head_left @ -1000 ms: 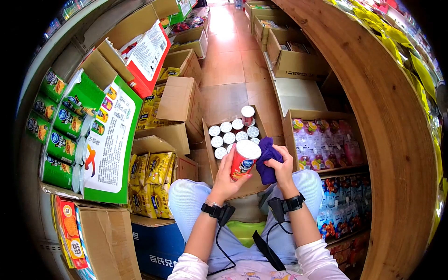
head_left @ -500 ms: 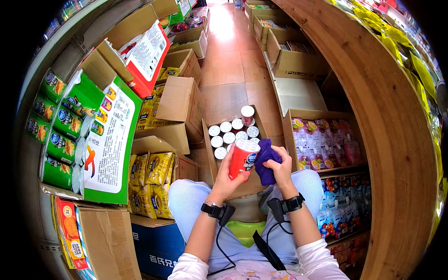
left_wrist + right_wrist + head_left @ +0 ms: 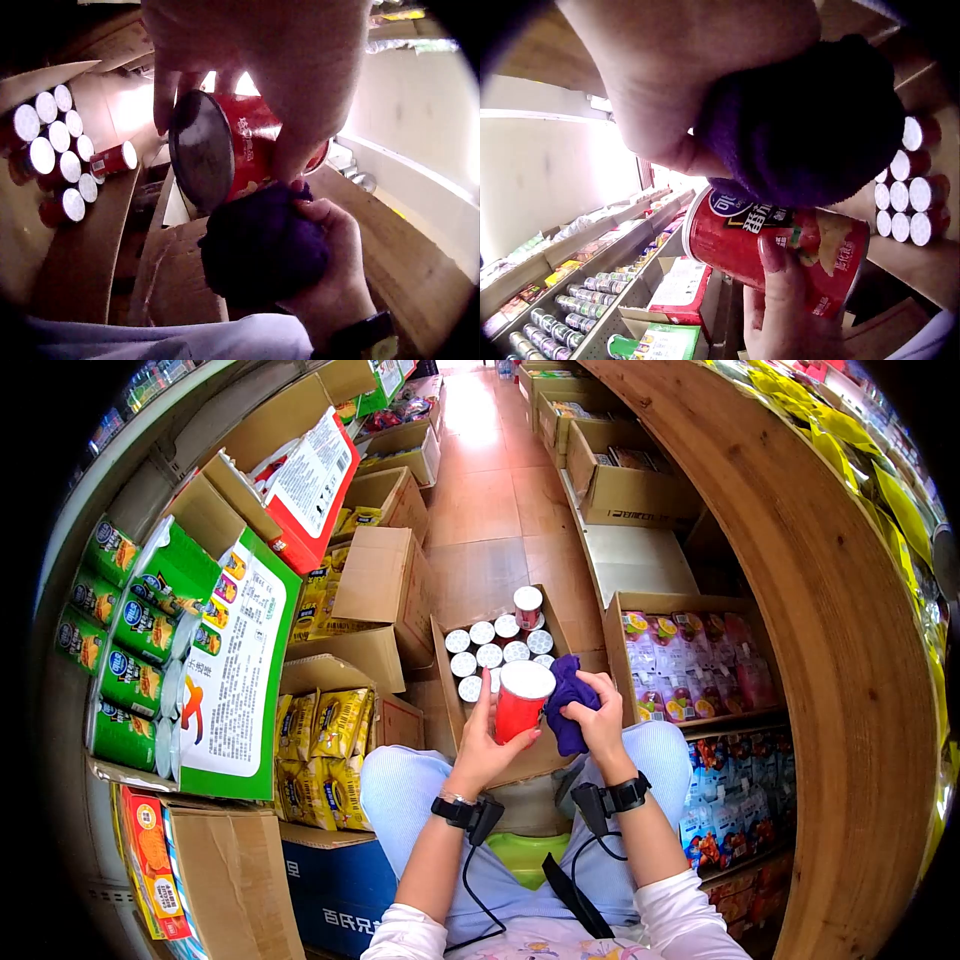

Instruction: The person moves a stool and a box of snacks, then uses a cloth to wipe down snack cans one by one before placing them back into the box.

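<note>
My left hand [image 3: 486,748] grips a red can [image 3: 518,712] with a white lid, fingers and thumb around its side, above an open carton [image 3: 548,758] of similar cans. A bunched purple cloth [image 3: 570,705] is pinched in my right hand [image 3: 600,728], close against the can's right side. In the left wrist view the cloth [image 3: 262,244] lies at the can's [image 3: 251,142] wall. The right wrist view shows the can's printed label [image 3: 780,240] and my left thumb across it, with the cloth [image 3: 802,127] touching near the lid end.
One can [image 3: 528,606] stands higher than the others in the carton. Boxes of yellow packets [image 3: 340,720] and green cans [image 3: 130,680] line the left. Pouches in a box [image 3: 690,660] and a wooden shelf edge [image 3: 800,610] are on the right. A tiled aisle [image 3: 485,510] runs ahead.
The can has turned in my left hand, so its blue logo no longer faces the head camera. My right hand and the cloth have shifted slightly left, staying beside the can.
</note>
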The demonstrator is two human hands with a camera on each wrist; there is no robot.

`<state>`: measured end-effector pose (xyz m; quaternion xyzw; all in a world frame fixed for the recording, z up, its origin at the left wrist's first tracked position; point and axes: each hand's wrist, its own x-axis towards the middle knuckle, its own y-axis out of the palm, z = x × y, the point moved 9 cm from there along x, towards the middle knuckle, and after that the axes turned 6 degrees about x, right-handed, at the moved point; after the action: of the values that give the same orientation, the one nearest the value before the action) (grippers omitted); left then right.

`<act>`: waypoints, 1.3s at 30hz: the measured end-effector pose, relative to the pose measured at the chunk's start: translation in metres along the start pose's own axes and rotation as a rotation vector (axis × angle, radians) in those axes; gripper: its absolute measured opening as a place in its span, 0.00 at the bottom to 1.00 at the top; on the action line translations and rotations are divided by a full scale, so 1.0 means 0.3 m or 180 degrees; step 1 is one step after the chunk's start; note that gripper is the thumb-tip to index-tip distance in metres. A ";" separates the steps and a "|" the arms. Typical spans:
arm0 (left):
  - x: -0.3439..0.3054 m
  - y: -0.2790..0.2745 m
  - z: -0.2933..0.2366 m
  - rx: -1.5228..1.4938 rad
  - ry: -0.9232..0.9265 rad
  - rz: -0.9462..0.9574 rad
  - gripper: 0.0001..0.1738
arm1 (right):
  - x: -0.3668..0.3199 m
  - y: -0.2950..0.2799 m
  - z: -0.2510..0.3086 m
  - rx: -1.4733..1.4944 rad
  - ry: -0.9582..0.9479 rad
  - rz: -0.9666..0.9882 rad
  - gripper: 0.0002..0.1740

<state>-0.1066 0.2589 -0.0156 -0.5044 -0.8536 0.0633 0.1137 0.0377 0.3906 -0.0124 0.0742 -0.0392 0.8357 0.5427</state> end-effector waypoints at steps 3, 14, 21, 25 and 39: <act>0.005 -0.028 -0.004 0.0862 0.0228 -0.0295 0.56 | -0.002 0.011 -0.004 0.0021 0.0015 0.0077 0.26; 0.007 -0.020 -0.010 0.0211 0.0327 -0.0089 0.48 | 0.000 0.003 -0.033 0.0514 0.0338 -0.0035 0.26; 0.001 -0.026 -0.030 0.0564 0.0385 -0.0138 0.44 | -0.001 -0.001 -0.047 0.0544 0.0430 -0.0110 0.26; 0.003 -0.034 -0.062 0.0795 0.0487 -0.0322 0.45 | 0.001 0.003 -0.046 0.0347 0.0320 -0.0054 0.27; 0.005 -0.021 -0.050 0.0310 0.0382 0.0113 0.37 | -0.008 0.010 -0.068 0.0592 0.0629 -0.0070 0.27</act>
<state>-0.1087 0.2571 0.0006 -0.5162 -0.8321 0.0764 0.1879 0.0343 0.3904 -0.0330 0.0419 0.0929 0.8330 0.5439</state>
